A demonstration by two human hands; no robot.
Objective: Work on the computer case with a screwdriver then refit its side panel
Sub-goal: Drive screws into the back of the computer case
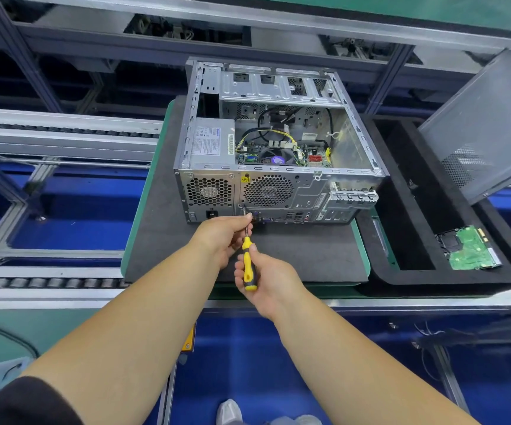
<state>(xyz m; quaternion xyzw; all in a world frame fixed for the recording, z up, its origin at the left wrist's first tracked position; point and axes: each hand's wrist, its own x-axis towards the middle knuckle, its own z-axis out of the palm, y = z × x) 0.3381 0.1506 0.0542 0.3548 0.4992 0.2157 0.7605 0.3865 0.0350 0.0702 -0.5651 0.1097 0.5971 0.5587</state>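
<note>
The computer case (278,142) lies open side up on a dark foam mat (294,253), rear panel facing the person. The right hand (268,277) grips the yellow-handled screwdriver (248,262), tip at the rear panel by the fan grille, while the left hand (223,237) pinches its shaft. The side panel (487,124) leans tilted off to the right, above a black tray (401,228) holding a green circuit board (470,250)

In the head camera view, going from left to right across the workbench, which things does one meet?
Roller conveyor rails → dark foam mat → open computer case → black foam tray → green circuit board lying in that tray, with the detached side panel leaning above it.
</note>
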